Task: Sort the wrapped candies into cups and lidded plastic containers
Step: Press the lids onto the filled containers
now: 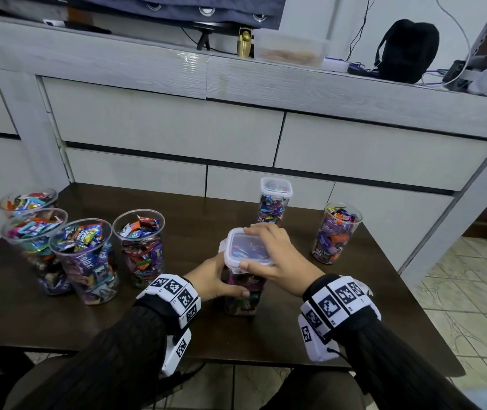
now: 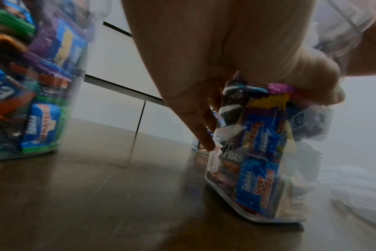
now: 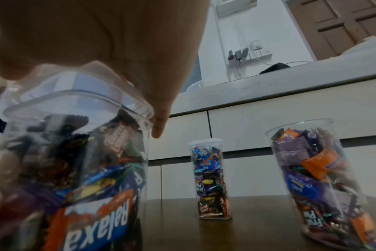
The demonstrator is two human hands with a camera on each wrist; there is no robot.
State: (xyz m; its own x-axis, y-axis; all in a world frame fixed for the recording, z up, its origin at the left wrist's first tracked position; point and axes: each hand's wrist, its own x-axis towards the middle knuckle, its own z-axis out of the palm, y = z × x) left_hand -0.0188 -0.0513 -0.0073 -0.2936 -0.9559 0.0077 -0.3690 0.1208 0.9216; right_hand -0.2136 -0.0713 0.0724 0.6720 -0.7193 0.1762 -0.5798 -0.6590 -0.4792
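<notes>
A tall clear plastic container (image 1: 243,301) packed with wrapped candies stands at the middle of the dark table (image 1: 177,329). My left hand (image 1: 217,278) grips its body from the left, thumb on the near side. My right hand (image 1: 276,257) lies over its clear lid (image 1: 246,247), thumb at the near corner and fingers curled over the far edge. The left wrist view shows my left hand (image 2: 225,59) wrapped round the container (image 2: 258,161). In the right wrist view my right hand (image 3: 97,34) covers the lid (image 3: 75,96), one finger hanging past its rim.
Several open clear cups (image 1: 85,255) full of candies crowd the table's left side, one close in the left wrist view (image 2: 32,84). A second lidded container (image 1: 275,199) stands at the back, and another full cup (image 1: 337,232) at the right edge. Pale drawers (image 1: 162,128) rise behind the table.
</notes>
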